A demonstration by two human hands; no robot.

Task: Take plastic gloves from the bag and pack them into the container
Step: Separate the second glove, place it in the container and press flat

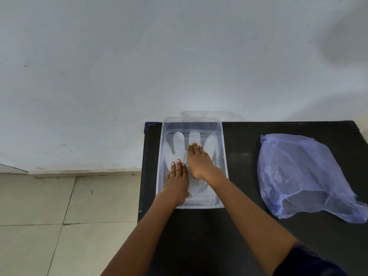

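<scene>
A clear plastic container (222, 148) sits at the left end of a black table (249, 236). Inside it lie flat translucent plastic gloves (178, 143), their fingers pointing away from me. My left hand (177, 182) rests palm down on the gloves near the container's front. My right hand (199, 162) presses flat on them further in, fingers together. Neither hand grips anything. A bluish plastic bag (302, 176) lies on the table to the right, apart from both hands.
The container's clear lid (211, 114) stands behind it against the white wall (179, 56). The table's left edge runs close to the container, with tiled floor (59, 216) below.
</scene>
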